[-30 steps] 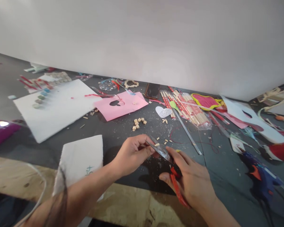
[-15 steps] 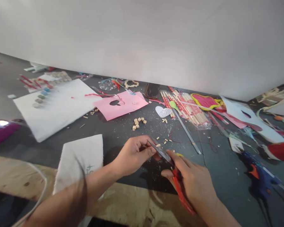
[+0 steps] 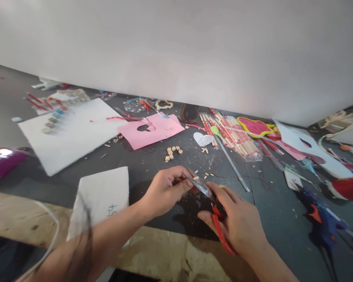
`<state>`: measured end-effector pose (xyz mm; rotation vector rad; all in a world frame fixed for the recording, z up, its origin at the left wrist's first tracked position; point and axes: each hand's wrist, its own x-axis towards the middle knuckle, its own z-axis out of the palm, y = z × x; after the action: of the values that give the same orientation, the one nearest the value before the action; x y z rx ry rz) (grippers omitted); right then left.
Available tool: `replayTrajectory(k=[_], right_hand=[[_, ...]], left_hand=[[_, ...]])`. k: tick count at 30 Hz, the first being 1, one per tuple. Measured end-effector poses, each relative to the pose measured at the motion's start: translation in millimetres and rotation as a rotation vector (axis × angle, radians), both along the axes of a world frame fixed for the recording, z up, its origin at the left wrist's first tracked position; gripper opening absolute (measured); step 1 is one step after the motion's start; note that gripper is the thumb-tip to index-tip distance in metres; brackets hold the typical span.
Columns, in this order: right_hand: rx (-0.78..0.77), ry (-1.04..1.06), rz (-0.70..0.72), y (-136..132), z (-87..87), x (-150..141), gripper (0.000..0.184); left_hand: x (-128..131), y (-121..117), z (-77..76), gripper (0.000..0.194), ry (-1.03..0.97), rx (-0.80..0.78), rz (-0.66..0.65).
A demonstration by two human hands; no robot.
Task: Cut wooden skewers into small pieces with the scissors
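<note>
My right hand (image 3: pixel 241 219) is wrapped round red-handled scissors (image 3: pixel 222 231), with thumb and fingers in the handles. The blades point up and left toward my left hand (image 3: pixel 170 190). My left hand is closed in a pinch at the blade tips; what it holds is hidden by the fingers. A small pale stick piece (image 3: pixel 195 178) shows by the blades; whether it is held or lies on the table I cannot tell. Beyond my hands lie several cut stick pieces (image 3: pixel 206 175) and a curved row of small pale clusters (image 3: pixel 168 157).
Pink paper with a cut-out (image 3: pixel 161 137), a white paper heart (image 3: pixel 199 139) and packs of wooden sticks (image 3: pixel 244 145) lie farther back. A blue glue gun (image 3: pixel 322 215) is at right. White sheets (image 3: pixel 70 137) and a white cloth (image 3: pixel 102 192) are at left.
The scissor handles have swung slightly up, and my right thumb has shifted a little left. My left hand stays nearly in place, still pinched at the blade tips.
</note>
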<state>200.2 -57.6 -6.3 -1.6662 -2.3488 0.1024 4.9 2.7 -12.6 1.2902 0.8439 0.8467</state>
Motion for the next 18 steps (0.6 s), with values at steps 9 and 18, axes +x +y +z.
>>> replayTrajectory(k=[9, 18], right_hand=[[-0.003, -0.008, 0.013, 1.0, -1.8, 1.9, 0.057], [0.046, 0.036, 0.04, -2.2, -5.7, 1.1, 0.044]], left_hand=[[0.3, 0.2, -0.3, 0.019, -0.081, -0.102, -0.072], [0.9, -1.6, 0.6, 0.023, -0.101, -0.12, -0.079]])
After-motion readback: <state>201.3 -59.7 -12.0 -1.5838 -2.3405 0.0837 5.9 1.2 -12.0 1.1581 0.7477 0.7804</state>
